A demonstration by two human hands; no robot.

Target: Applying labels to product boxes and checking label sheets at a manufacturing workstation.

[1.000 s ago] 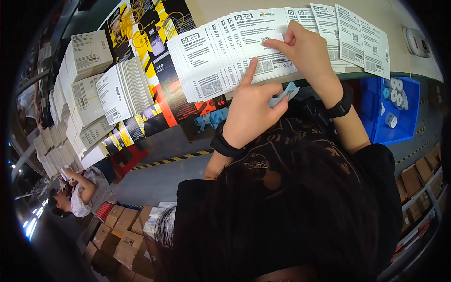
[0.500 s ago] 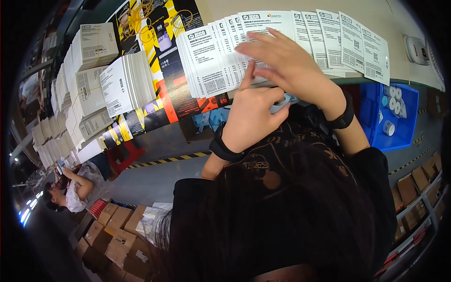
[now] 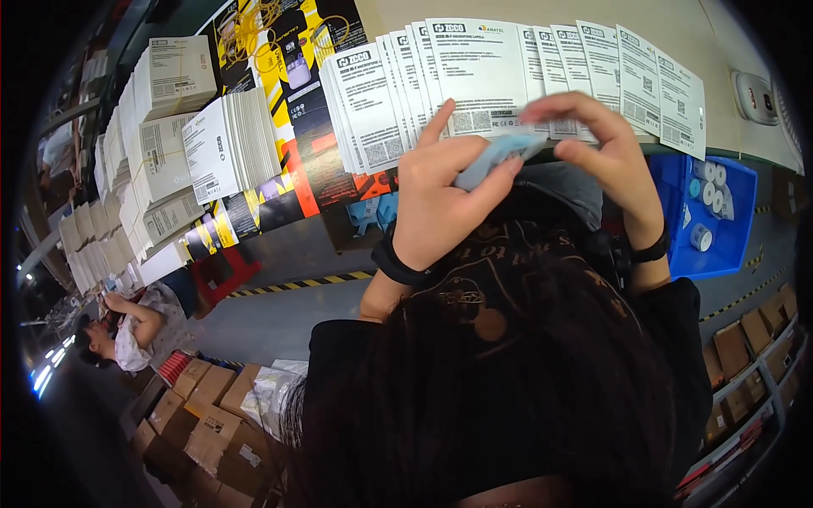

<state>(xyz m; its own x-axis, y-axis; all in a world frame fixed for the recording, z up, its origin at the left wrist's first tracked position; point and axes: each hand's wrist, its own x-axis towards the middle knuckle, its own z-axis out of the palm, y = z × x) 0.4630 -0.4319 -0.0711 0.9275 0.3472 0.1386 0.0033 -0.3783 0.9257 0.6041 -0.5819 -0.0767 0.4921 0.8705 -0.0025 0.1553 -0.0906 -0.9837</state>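
Observation:
My left hand [image 3: 445,195] is closed on a light blue strip with dark print [image 3: 504,157], pinched between thumb and fingers, its index finger stretched toward the cards. My right hand [image 3: 618,157] is beside the strip's far end, thumb and index finger apart; I make out nothing between them. Beyond both hands, a fanned row of white printed cards [image 3: 478,72] overlaps along the table, text and square codes facing up. Past my left hand, an upright stack of similar white cards [image 3: 246,135] leans on a printed yellow and black sheet [image 3: 292,110].
Banded bundles of white cards [image 3: 178,76] pile up at the far left, near yellow rubber bands [image 3: 262,25]. A blue bin [image 3: 728,233] with white rolls stands at right. A white device [image 3: 756,97] sits at the table's right end. Cardboard boxes [image 3: 224,440] and another person [image 3: 140,326] are behind left.
My right hand has drawn back from over the cards toward me and right. My left hand has turned, bringing more of the light blue strip into sight.

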